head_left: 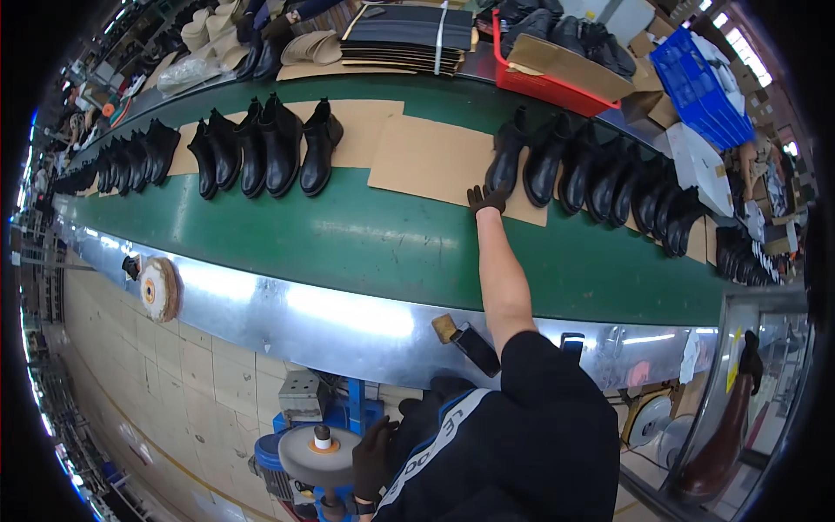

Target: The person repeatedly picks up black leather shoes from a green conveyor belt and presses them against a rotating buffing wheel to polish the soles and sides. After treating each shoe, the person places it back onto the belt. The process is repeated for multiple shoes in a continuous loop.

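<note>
Black glossy leather ankle boot point(503, 161), standing on tan cardboard point(426, 161) at twelve o'clock on the green belt point(348, 235), is meeting the gloved right hand point(485, 199), fingers spread (not yet closed). Gripping its heel squarely is looking wise; the gloved left hand point(372, 459) is resting beside the grey buffing wheel point(317, 454), grip unclear.

shoe factory | green conveyor belt point(348, 235) | rows of black boots point(261, 148) | buffing wheel point(318, 452)

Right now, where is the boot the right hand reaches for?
In the head view, the boot stands on cardboard on the green belt, leftmost of the right-hand row, at the right hand.
</note>
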Demonstrator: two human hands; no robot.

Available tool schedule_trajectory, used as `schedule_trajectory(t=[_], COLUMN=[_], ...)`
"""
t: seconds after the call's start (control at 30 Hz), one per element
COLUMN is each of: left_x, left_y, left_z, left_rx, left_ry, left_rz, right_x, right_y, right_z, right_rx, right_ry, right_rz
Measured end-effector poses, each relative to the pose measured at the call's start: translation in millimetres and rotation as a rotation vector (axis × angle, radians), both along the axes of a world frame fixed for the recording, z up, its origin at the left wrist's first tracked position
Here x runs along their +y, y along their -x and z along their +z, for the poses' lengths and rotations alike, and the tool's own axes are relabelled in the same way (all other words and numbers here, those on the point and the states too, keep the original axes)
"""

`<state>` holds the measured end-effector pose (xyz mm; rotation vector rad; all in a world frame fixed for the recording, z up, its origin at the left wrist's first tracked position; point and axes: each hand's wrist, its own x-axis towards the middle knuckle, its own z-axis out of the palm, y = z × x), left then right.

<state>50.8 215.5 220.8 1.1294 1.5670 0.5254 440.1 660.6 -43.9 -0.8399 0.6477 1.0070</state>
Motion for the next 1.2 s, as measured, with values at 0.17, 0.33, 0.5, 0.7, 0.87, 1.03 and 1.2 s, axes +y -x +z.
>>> schedule_trajectory(t=[0.17, 0.33, 0.5, 0.7, 0.87, 1.03, 1.2], left_x=[-28, -47, -99, -140, -73, 42, 93], left_y=[7, 20, 5, -14, 25, 44, 42], left_z=[-10, 4, 6, -2, -17, -51, -48], left_rx=[0.042, 0.109, -0.146, 0.168, 0.497, -0.41, -1.156], left_ry=[0.076, 0.172, 0.37, 0.3, -0.124, -0.3, -0.167], left_rz=[0.239, 0.339, 1.017, 0.902, 0.23, 0.587, 0.453], right_x=[24, 118, 197, 180, 118, -35, -224], right_y=[136, 298, 359, 355, 275, 250, 226], right_z=[29, 56, 108, 82, 89, 182, 257], right_rx=[0.005, -1.114, -1.303, -1.336, -1.016, -0.915, -1.143], right_ry=[0.134, 0.175, 0.46, 0.262, -0.283, -0.598, -0.673], right_rz=[0.437, 0.934, 0.954, 0.991, 0.967, 1.08, 1.416])
